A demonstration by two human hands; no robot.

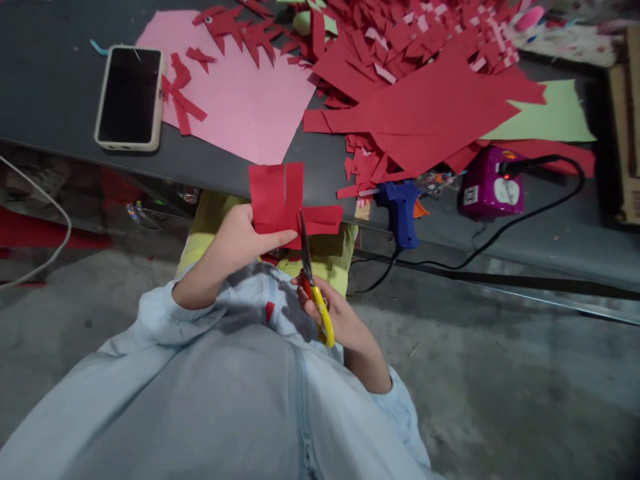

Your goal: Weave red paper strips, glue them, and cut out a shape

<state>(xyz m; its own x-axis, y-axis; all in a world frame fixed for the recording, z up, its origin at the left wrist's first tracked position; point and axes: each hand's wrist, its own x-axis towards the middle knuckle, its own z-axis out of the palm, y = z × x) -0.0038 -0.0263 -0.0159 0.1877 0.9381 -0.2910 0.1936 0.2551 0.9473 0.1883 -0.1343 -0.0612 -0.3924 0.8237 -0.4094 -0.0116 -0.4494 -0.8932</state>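
Observation:
Between the table edge and my lap, my left hand (240,237) pinches a piece of red paper (269,193), its thumb lying across the lower part. A slit splits the paper's upper part, and a strip sticks out to the right. My right hand (330,303) grips scissors (324,317) with yellow and red handles. Their dark blades point up, against the paper just right of my left thumb. I cannot make out whether the blades are parted. A small red scrap (270,311) rests on my pale blue jacket.
On the dark table (50,87) lie a phone (129,98), a pink sheet (245,100) with red cut-outs, and a large pile of red pieces (415,120). A blue glue gun (401,210) lies at the edge; a purple power block (493,183) with a black cable is at right.

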